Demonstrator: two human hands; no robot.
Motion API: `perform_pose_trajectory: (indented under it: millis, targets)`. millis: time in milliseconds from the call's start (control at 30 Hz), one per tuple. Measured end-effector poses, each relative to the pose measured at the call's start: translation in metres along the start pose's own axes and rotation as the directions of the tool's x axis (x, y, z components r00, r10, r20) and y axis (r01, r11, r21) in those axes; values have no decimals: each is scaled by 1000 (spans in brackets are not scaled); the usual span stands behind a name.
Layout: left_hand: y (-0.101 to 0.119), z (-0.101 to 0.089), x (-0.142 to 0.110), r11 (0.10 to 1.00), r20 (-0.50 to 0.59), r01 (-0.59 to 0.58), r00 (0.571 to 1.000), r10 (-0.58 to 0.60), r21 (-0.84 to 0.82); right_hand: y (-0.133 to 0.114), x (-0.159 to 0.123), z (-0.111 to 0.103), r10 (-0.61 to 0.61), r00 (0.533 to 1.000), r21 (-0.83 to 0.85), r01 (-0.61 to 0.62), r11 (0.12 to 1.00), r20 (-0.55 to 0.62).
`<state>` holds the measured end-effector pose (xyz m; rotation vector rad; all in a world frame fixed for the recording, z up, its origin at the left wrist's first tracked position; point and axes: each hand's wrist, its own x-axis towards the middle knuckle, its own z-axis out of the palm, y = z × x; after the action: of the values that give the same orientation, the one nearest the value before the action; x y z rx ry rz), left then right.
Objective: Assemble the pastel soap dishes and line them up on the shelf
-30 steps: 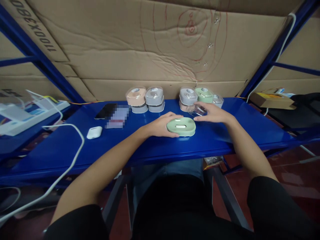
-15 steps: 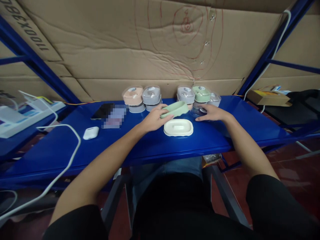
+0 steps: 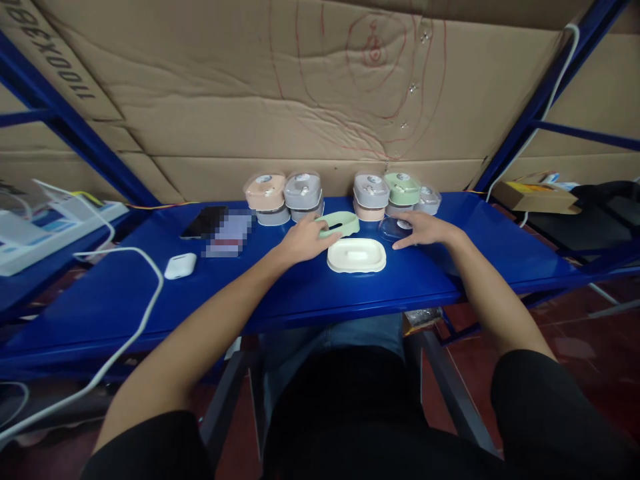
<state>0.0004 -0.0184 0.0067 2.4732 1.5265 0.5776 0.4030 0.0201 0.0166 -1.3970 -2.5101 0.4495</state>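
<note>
My left hand (image 3: 306, 239) grips the left end of a light green oval dish (image 3: 345, 225), thumb in front and fingers behind. The dish has a dark slot in its floor and is low over the blue table or resting on it; I cannot tell which. Just in front of it lies a cream oval tray (image 3: 357, 256) with a raised bar in its middle. My right hand (image 3: 425, 229) is open, thumb and fingers apart, at the right side of a clear plastic lid (image 3: 391, 231) with a round label. The lid lies on the table, and the fingers partly cover it.
Stacked oval boxes with clear lids, in peach (image 3: 265, 193), grey (image 3: 304, 192) and green (image 3: 403, 189), line the back of the blue table (image 3: 280, 287). To the left lie a dark phone (image 3: 205, 222), a blurred-out item (image 3: 227, 233) and a white earbud case (image 3: 181, 266). A white cable (image 3: 150, 303) crosses the left side.
My left hand has lowered the green dish and moved it left, turning it flatter. My right hand has shifted slightly right, uncovering more of the clear lid.
</note>
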Motion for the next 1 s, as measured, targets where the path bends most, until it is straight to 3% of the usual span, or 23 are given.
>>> perform_pose_trajectory:
  millis: [100, 200, 300, 700, 867, 1000]
  targets:
    - [7, -5, -4, 984, -35, -150, 989, 147, -99, 2, 0, 0, -10, 1000, 3, 10, 1000, -14]
    - [17, -4, -10, 928, -34, -325, 945, 324, -184, -1, 0, 0, -7, 999, 20, 8, 1000, -37]
    - [28, 1, -17, 894, 5, -402, 912, 411, -197, -6, -2, -1, 0, 999, 43, 1, 999, -34]
    - [38, 16, -23, 914, 106, -394, 909, 403, -100, -12, -3, -1, 1, 998, 33, 1, 999, -60]
    - [40, 20, -25, 903, 104, -430, 899, 425, 23, -22, -3, 2, -18, 978, -2, 18, 1000, -206]
    - [33, 25, -21, 930, 104, -322, 933, 344, -179, -46, -4, 8, -120, 925, 17, 135, 991, -362]
